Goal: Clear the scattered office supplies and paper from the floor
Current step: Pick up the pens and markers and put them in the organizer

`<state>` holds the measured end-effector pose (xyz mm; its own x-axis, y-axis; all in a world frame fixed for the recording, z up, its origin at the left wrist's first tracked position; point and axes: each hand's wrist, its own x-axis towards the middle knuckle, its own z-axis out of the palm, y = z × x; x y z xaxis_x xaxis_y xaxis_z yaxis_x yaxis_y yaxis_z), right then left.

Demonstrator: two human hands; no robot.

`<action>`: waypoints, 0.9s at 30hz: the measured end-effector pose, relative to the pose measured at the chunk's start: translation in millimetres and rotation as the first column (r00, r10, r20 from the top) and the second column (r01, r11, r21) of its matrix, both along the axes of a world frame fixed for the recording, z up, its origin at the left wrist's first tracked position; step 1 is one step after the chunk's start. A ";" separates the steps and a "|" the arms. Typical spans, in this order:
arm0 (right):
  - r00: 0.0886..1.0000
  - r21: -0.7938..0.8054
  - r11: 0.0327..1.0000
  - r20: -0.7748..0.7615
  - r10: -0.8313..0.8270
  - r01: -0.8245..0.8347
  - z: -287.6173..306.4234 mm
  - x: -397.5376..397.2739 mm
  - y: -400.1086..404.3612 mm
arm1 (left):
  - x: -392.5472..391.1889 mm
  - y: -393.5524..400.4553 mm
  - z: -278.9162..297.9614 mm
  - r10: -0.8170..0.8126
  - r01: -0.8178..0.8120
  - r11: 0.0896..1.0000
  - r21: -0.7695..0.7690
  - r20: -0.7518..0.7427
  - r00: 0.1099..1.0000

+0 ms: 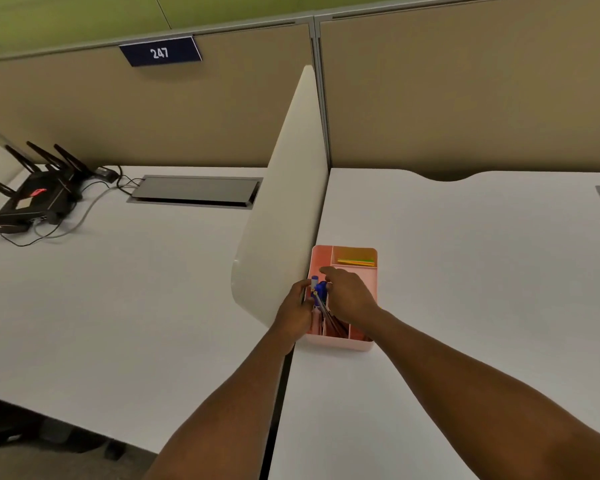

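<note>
1. Leftmost, a black router (32,199) with raised antennas sits on the left tabletop (118,289), its cables trailing toward a grey cable hatch (194,194); all of it lies well apart from the work.
2. Next, a white divider panel (284,202) stands between the two desks; its rounded lower edge is just beside the left hand (293,315), so that side leaves little room to swing.
3. The left hand has its fingers curled around a bundle of pens and pencils (321,306), a blue-capped marker among them, held over the near left compartment of the pink desk organizer (343,342).
4. The right hand (347,299) hovers over the organizer with fingers loosely bent; whether it grips anything I cannot tell.
5. Judged from this, the step is seating the bundle; lowering it tips-down inside the compartment walls, steadied by the right hand, should stop it spilling.
6. Yellow and green sticky notes (355,261) lie in the far compartment; the right tabletop (482,271) beyond offers open space for withdrawing.
</note>
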<state>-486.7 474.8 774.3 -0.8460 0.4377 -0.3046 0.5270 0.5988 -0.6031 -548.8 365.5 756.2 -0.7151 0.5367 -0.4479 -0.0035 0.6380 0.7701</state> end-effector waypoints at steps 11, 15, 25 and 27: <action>0.985 0.026 0.989 -0.088 -0.146 0.149 7.5 28.8 -9.5 | 15.1 -10.8 14.9 0.011 -0.041 0.993 -0.109 -0.265 0.964; 0.986 0.128 0.981 -0.098 -0.133 0.145 14.7 51.3 -35.9 | 34.3 -28.7 26.0 -0.069 0.029 0.994 -0.103 -0.408 0.911; 0.981 0.415 0.889 -0.060 -0.187 0.194 21.3 132.8 -122.0 | 78.3 -101.2 31.6 -0.369 0.344 0.925 -0.161 -0.590 0.718; 0.976 0.493 0.845 -0.048 -0.213 0.209 21.2 152.3 -145.8 | 89.0 -119.8 34.4 -0.396 0.364 0.913 -0.187 -0.625 0.673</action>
